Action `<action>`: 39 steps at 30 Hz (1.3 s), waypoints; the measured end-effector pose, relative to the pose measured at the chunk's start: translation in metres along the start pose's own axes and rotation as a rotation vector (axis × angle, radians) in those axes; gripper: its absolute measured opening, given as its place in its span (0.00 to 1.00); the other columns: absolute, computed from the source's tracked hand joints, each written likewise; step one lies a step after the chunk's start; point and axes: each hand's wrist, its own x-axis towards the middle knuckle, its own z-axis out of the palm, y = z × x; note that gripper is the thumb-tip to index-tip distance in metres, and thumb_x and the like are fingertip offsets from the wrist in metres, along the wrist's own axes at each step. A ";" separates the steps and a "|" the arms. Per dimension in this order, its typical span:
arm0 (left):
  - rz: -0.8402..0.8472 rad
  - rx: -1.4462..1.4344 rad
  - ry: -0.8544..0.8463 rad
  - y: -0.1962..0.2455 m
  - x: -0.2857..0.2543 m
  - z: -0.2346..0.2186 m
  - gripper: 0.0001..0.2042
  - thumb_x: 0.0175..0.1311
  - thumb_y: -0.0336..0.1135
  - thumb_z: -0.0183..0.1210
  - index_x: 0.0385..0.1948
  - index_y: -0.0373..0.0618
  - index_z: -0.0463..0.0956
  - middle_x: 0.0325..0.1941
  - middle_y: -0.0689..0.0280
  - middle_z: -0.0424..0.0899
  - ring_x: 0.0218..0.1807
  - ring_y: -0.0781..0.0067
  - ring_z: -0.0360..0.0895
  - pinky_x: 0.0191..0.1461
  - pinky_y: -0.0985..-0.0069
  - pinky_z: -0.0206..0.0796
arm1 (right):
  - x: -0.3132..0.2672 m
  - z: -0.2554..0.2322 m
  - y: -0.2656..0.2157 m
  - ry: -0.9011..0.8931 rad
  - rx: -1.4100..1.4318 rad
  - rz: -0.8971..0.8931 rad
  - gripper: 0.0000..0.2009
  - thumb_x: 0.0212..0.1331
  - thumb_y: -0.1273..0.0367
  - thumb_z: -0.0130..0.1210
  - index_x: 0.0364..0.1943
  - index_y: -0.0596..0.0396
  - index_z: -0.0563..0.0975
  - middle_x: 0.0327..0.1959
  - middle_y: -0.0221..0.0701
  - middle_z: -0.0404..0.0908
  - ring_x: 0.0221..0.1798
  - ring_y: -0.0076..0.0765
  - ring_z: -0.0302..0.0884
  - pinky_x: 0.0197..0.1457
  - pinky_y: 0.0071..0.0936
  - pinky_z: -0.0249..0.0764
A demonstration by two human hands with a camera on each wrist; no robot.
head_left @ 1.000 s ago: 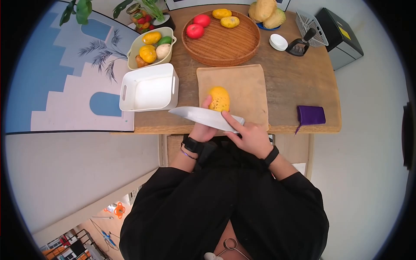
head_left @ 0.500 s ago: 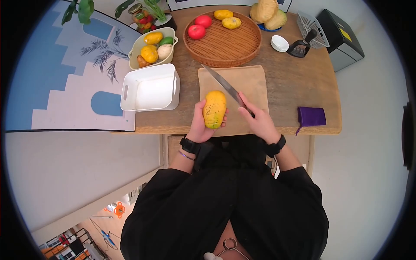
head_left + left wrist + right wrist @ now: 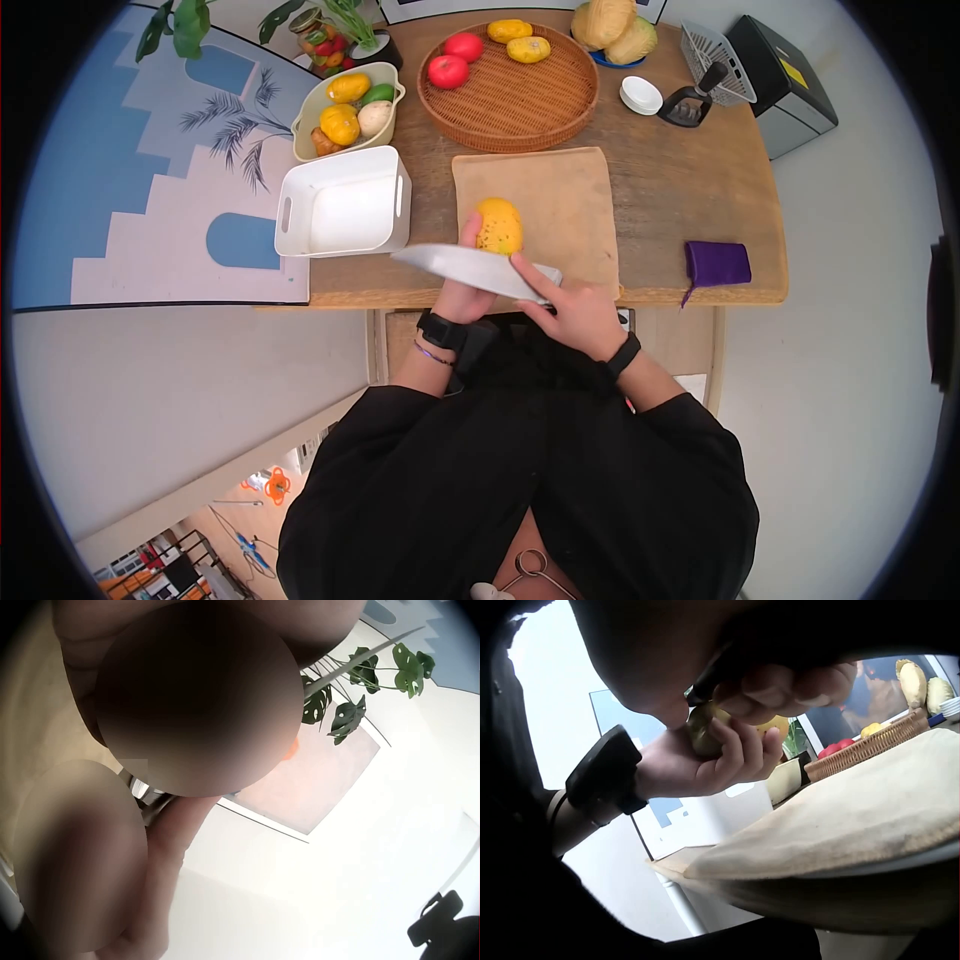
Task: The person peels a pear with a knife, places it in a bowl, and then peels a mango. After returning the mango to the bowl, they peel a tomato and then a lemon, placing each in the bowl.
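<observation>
A yellow, dark-speckled fruit is held above the near left part of a tan cloth-like mat. My left hand grips it from below and the left, its fingers curled round it in the right wrist view. Across the fruit's near end lies the broad blade of a knife, tip toward the left. My right hand grips the knife's handle, with the index finger stretched along the blade. The blade hides the fruit's lower end and part of the left hand.
Left of the mat stands a white bin, behind it a bowl of produce. A round wicker tray with red and yellow produce lies behind the mat. To the right are a small white dish, a black-handled tool and a purple pouch.
Half a second ago the blade pointed away, right of the fruit; now it lies across the fruit's near end, pointing left. The fruit has tilted, and the right hand has moved nearer the body.
</observation>
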 end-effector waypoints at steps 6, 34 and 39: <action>-0.039 0.100 -0.014 0.005 -0.019 0.015 0.28 0.79 0.63 0.40 0.58 0.48 0.74 0.47 0.60 0.85 0.36 0.62 0.83 0.36 0.68 0.73 | 0.030 -0.004 0.031 0.096 0.315 0.149 0.29 0.70 0.50 0.58 0.75 0.25 0.68 0.28 0.39 0.85 0.27 0.51 0.85 0.33 0.39 0.80; -0.068 0.030 -0.241 -0.002 -0.015 -0.011 0.32 0.77 0.69 0.39 0.62 0.52 0.73 0.53 0.64 0.82 0.48 0.65 0.80 0.43 0.68 0.72 | 0.036 0.001 0.042 0.095 0.552 0.129 0.30 0.69 0.54 0.61 0.75 0.27 0.68 0.39 0.36 0.89 0.31 0.46 0.85 0.39 0.33 0.81; -0.002 0.058 -0.149 -0.006 -0.013 -0.012 0.34 0.76 0.71 0.37 0.62 0.51 0.72 0.53 0.62 0.82 0.49 0.64 0.81 0.46 0.67 0.74 | 0.031 0.011 0.042 0.128 0.653 0.156 0.29 0.71 0.55 0.60 0.75 0.30 0.69 0.47 0.36 0.89 0.34 0.46 0.86 0.41 0.31 0.81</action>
